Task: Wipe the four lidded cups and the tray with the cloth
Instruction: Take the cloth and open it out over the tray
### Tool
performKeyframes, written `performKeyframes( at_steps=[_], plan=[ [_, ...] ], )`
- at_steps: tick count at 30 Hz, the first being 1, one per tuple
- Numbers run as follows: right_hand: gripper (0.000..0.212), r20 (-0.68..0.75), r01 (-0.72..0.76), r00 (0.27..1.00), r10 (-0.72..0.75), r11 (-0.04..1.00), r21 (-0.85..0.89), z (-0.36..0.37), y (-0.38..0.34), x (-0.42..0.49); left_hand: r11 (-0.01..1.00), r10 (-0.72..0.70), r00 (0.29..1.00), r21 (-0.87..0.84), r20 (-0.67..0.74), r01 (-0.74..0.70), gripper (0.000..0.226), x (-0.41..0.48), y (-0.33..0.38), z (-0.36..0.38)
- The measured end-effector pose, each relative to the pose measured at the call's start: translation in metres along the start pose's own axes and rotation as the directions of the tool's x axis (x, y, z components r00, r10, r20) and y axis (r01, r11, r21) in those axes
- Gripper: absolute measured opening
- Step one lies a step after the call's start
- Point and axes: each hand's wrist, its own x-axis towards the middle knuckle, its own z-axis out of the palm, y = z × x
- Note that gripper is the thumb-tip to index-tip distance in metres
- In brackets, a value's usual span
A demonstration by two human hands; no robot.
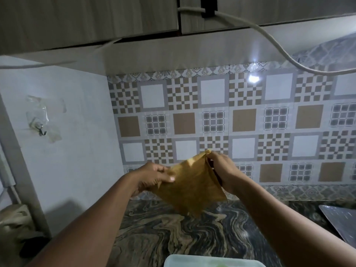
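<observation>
Two hands (154,177) (223,170), one cloth (190,187), one hook (41,132), perhaps one tray (212,261).

mustard-yellow fabric cloth (192,187): held up above dark swirl-patterned stone tabletop (154,228)
left hand (152,178): pinches cloth's left edge
right hand (223,170): pinches cloth's top corner

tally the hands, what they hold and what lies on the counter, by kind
hands: 2, left hand and right hand
cloth: 1, held by both hands
white tray: 1, only its edge shows
grey sheet: 1, partly cut off at the right
total: 5
</observation>
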Motion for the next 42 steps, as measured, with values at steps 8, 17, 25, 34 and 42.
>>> performKeyframes(
  at_steps=[8, 17, 25, 34, 42],
  plan=[
    [0.036, 0.038, -0.04, 0.998, 0.045, 0.991, -0.125, 0.013, -0.016, 0.02, 0.987, 0.01, 0.975, -0.161, 0.224, 0.026, 0.039, 0.024, 0.015, 0.013],
    [0.075, 0.213, -0.477, 0.87, 0.445, 0.869, 0.133, 0.0, 0.047, 0.019, 0.865, 0.018, 0.985, -0.497, 0.174, 0.072, 0.03, 0.051, 0.03, 0.023],
    [0.054, 0.255, -0.347, 0.936, 0.243, 0.752, 0.561, 0.012, 0.069, 0.023, 0.794, -0.016, 1.0, -0.608, -0.026, -0.003, 0.031, 0.08, 0.023, 0.033],
    [0.033, 0.069, -0.275, 0.961, 0.268, 0.891, 0.361, -0.004, 0.055, 0.029, 0.918, -0.082, 0.965, -0.396, -0.251, -0.025, 0.041, 0.087, 0.0, 0.026],
    [0.041, 0.123, -0.246, 0.962, 0.242, 0.969, 0.017, -0.023, 0.039, 0.029, 0.987, 0.114, 0.981, -0.096, -0.159, -0.13, 0.022, 0.058, -0.014, 0.021]
  ],
)
